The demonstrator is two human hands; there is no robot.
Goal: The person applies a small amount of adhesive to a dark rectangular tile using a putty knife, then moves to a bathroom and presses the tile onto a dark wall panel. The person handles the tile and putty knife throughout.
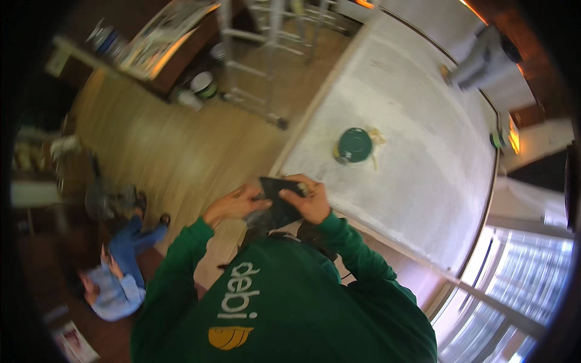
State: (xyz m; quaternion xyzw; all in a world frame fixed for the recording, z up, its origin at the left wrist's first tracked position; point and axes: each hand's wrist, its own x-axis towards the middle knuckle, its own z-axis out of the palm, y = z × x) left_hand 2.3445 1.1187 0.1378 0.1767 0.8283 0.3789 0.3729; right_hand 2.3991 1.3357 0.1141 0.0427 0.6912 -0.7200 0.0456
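Note:
In front of my chest I hold a dark, flat, angular sheet (279, 204), held between both hands; its exact kind I cannot make out. My right hand (313, 204) grips its right side, thumb lying on the upper face. On the opposite side, my left hand (237, 204) has its fingers closed at the sheet's left edge, with a blurred greyish patch just below them. Beyond my hands, a tub with a green lid (355, 145) stands on a broad whitish surface (417, 175), a crumpled cream-coloured thing (377, 137) beside it.
A metal ladder (270, 66) stands on the wood floor, with a bucket (204, 85) near a paper-strewn table (151, 57). One person (121, 278) sits at left; another (481, 60) is at the surface's far right. Another tub (497, 140) is by its right edge.

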